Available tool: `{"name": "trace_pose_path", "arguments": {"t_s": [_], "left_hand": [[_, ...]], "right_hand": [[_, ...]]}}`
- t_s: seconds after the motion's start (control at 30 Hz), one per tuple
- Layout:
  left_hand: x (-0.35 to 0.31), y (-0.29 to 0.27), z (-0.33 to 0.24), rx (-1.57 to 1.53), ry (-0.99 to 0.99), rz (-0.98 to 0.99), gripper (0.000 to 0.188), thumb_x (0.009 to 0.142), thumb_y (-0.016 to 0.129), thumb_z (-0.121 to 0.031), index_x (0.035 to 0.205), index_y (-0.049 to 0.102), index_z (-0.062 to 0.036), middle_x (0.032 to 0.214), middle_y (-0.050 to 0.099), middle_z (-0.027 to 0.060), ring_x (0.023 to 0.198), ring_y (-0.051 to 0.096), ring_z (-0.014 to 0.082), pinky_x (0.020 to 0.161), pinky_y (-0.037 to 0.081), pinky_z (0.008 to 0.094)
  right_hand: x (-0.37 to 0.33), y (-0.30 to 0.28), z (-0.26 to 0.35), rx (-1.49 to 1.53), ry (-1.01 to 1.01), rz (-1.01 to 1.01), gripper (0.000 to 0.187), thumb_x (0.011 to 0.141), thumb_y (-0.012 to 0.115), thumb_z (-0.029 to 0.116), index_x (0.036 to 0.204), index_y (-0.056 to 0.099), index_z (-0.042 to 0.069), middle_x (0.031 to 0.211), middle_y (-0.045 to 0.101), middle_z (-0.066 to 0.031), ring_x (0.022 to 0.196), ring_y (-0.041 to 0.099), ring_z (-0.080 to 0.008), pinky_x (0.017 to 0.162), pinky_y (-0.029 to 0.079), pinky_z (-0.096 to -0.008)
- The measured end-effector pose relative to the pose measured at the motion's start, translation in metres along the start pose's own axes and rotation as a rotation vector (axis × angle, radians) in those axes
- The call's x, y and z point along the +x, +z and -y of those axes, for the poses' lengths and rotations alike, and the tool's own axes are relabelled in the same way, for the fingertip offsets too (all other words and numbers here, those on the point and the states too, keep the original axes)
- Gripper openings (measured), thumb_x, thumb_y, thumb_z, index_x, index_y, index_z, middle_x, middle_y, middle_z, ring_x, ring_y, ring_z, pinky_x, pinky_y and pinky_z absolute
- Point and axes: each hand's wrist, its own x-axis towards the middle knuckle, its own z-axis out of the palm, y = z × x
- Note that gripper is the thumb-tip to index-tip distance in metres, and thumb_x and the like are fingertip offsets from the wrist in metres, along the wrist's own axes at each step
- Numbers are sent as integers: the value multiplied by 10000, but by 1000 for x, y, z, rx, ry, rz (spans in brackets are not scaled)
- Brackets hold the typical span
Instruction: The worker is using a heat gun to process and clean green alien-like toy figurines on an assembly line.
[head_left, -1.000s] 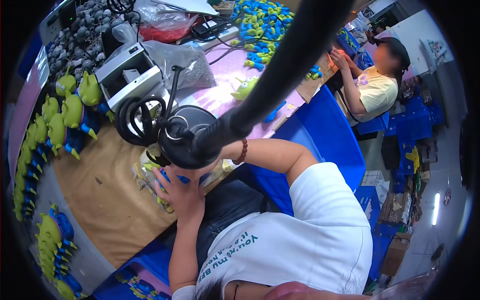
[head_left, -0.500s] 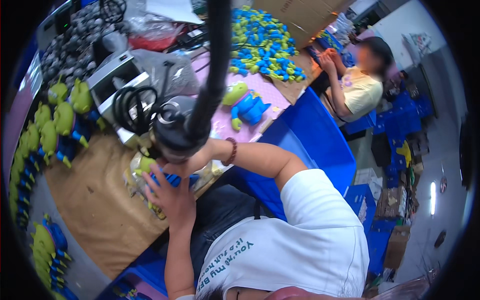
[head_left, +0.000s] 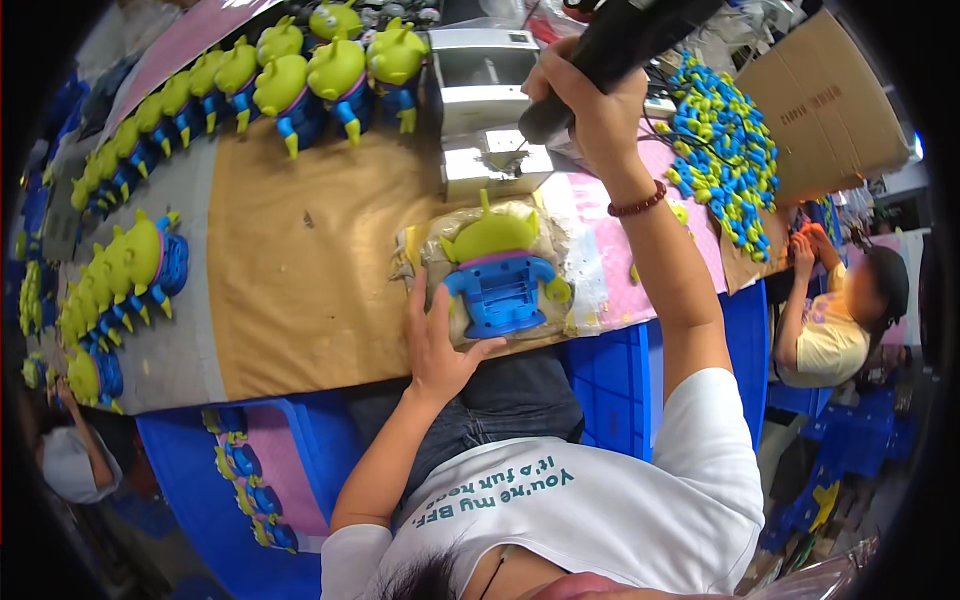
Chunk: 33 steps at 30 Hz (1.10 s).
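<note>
A green and blue alien toy figure [head_left: 500, 285] lies on a padded, plastic-wrapped rest [head_left: 555, 235], with the blue back of its body facing up. My left hand [head_left: 440, 345] is open at its left side, fingers stretched along the toy's arm and thumb near its lower edge. Up and to the right, my right hand [head_left: 600, 110] is wrapped round a black electric screwdriver [head_left: 635, 50], raised clear of the toy. The tool's upper end runs out toward the top of the picture.
Rows of finished-looking alien figures [head_left: 280, 85] stand at the far left, more [head_left: 120, 265] nearer. A white box-shaped device [head_left: 488, 95] stands behind the toy. Small blue and green parts [head_left: 725, 150] heap by a cardboard box [head_left: 830, 110]. Blue bins [head_left: 610, 385] flank me; a co-worker [head_left: 830, 310] sits right.
My right hand has lifted the screwdriver off the toy, up and to the right. My left hand now lies spread at the toy's side. The whole view has swung round toward the left.
</note>
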Motion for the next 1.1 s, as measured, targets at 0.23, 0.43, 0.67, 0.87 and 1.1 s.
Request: {"name": "trace_pose_path", "arguments": {"t_s": [0.23,0.43,0.67,0.87,1.1], "left_hand": [[-1,11,12,-137,-95,-135,658,943,639,-337,1425,405,46,1488,420,289,1336,459,436,1106,364,459],[-6,9,15,-168,-189,-102,414,980,575,-142,1338,514,57,1462,468,270,1354,471,371,1118,359,421],[-2,11,17,-141,-108,-182,374,901,644,-88,1262,594,-7,1383,551,257,1246,552,421,1060,424,439],[0,8,17,-136,-92,-189,380,901,655,-99,1267,594,-17,1380,555,253,1244,553,422,1061,424,445],[1,8,18,-141,-115,-191,404,873,685,-98,1264,608,-36,1377,567,220,1253,556,390,1060,433,433]], "right_hand": [[22,-4,-55,9,181,9,398,802,722,26,1152,545,-40,749,661,-77,634,659,-162,605,534,-297],[1,13,3,97,271,65,217,867,642,43,1041,586,-75,708,596,-101,637,611,-191,643,515,-320],[-55,38,51,228,251,165,305,819,690,-32,1092,556,-58,759,649,-84,633,639,-162,601,523,-302],[-79,45,39,185,221,267,379,863,649,-8,1193,468,-46,758,581,-88,650,596,-180,635,514,-344],[-109,34,-8,306,82,507,392,851,591,-21,1214,445,-11,865,574,-80,745,592,-180,692,489,-284]]}}
